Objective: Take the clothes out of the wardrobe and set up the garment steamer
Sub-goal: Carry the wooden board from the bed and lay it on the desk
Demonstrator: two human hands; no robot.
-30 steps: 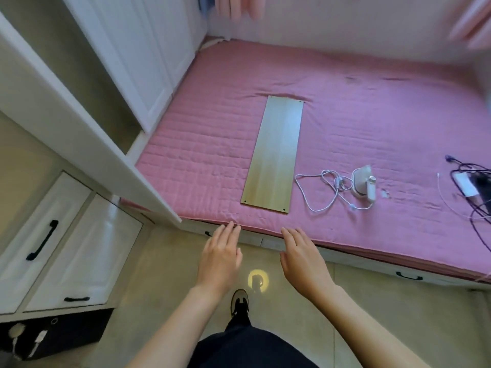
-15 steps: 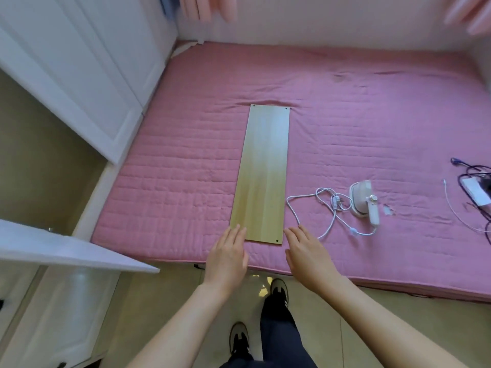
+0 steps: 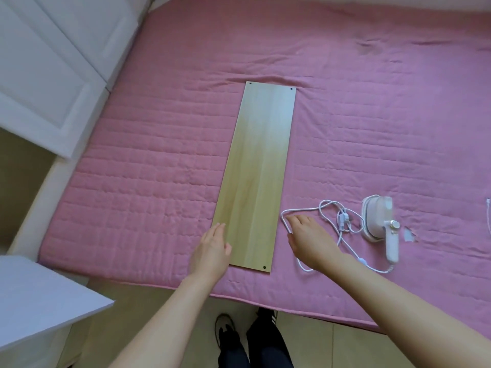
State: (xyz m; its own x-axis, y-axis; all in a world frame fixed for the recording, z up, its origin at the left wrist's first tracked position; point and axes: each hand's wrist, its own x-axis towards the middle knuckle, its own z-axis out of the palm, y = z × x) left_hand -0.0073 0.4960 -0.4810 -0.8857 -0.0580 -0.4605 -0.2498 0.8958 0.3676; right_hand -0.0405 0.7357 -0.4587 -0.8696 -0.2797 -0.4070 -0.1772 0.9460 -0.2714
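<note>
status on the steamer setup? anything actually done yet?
Done: nothing clear; no clothes in view. The garment steamer lies on the pink bed, its cord loosely tangled. In hand: nothing; left hand at the wooden board, right hand over the cord. Left: clothes out, steamer setup.

One wooden board (image 3: 256, 179) lies on the one pink bed (image 3: 159, 144). One white steamer (image 3: 381, 224) sits there with its one cord (image 3: 322, 212). Two hands (image 3: 211, 251) (image 3: 312, 240) reach over the bed, two shoes (image 3: 224, 330) stand on the floor, and three black dots mark the board's visible corners.
</note>
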